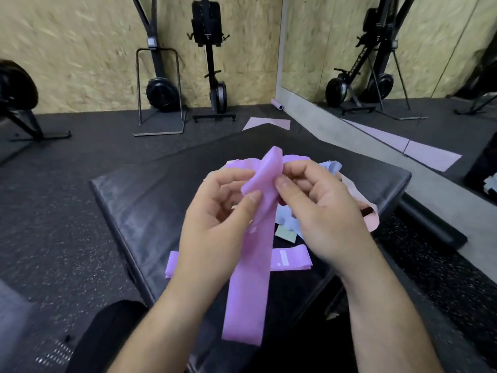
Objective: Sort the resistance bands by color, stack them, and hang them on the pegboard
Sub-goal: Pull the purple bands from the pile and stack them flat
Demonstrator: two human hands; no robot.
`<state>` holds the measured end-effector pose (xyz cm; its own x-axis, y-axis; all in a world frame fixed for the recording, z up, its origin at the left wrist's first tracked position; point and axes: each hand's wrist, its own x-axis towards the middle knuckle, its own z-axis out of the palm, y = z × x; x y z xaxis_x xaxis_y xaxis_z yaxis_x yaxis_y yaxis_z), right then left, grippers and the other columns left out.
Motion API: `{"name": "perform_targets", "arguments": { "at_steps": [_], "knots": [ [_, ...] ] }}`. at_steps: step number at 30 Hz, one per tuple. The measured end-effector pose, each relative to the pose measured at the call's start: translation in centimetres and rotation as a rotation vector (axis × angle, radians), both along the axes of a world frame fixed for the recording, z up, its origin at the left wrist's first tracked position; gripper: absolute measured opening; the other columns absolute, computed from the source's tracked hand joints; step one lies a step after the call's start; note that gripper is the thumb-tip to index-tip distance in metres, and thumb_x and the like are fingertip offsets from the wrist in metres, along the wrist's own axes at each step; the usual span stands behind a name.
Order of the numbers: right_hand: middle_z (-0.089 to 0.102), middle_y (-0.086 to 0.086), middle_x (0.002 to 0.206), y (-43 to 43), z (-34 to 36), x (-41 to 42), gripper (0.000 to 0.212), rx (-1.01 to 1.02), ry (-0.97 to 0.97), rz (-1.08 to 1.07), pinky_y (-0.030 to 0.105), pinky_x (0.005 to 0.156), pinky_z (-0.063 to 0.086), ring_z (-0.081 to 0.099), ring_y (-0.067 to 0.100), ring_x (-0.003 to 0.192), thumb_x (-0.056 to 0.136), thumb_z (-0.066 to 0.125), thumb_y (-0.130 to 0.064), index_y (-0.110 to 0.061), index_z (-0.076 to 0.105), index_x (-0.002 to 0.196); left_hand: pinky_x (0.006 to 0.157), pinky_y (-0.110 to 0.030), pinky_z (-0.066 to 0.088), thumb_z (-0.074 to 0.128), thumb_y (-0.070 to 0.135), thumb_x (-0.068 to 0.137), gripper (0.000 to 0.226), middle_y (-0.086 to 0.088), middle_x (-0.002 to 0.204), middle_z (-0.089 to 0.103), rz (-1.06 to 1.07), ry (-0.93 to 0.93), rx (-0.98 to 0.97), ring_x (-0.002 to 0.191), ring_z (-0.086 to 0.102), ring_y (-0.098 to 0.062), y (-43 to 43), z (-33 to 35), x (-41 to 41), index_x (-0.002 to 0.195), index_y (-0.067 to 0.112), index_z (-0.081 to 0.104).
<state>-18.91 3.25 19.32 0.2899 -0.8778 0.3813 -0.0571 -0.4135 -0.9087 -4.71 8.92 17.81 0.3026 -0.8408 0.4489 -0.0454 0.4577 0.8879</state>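
Observation:
Both hands hold one purple resistance band above a black padded box. My left hand pinches its upper part from the left, and my right hand pinches it from the right. The band hangs down toward me. Another purple band lies flat on the box beneath the hands. Behind the hands sits a heap with more purple band, a light blue band, a pale green band and a peach band at the box's right edge. No pegboard is in view.
Dark rubber flooring surrounds the box. Rowing machines stand upright against the chipboard wall behind. A mirror fills the right wall. A pink mat lies on the floor beyond the box, with a rolled one near the corner.

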Motion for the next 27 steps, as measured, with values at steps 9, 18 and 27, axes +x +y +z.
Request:
{"name": "perform_targets", "arguments": {
  "at_steps": [9,18,27],
  "knots": [
    [0.07,-0.005,0.093,3.2,-6.9,1.1,0.035,0.249,0.153,0.127,0.013,0.072,0.04,0.058,0.004,0.083,0.097,0.044,-0.038,-0.021,0.075,0.103,0.08,-0.029,0.052,0.067,0.0,0.093,0.031,-0.01,0.089,0.074,0.08,0.082,0.144,0.081,0.064,-0.015,3.1,-6.9,2.3,0.088,0.03,0.073],
    [0.076,-0.006,0.079,2.6,-9.1,1.5,0.014,0.357,0.208,0.008,0.03,0.082,0.053,0.069,0.009,0.081,0.093,0.064,-0.014,-0.02,0.075,0.088,0.094,-0.042,0.053,0.048,0.004,0.09,0.025,-0.012,0.108,0.075,-0.041,0.108,0.176,0.11,0.068,-0.028,3.5,-10.7,2.5,0.105,0.006,0.067],
    [0.078,-0.004,0.093,3.2,-10.3,2.3,0.024,0.442,0.029,0.069,0.02,0.084,0.051,0.072,0.007,0.092,0.095,0.058,-0.001,-0.018,0.074,0.099,0.099,-0.043,0.052,0.077,0.019,0.084,0.031,0.009,0.109,0.072,0.015,-0.052,0.267,0.108,0.066,-0.015,2.8,-11.8,2.1,0.111,0.032,0.069]
  ]
}}
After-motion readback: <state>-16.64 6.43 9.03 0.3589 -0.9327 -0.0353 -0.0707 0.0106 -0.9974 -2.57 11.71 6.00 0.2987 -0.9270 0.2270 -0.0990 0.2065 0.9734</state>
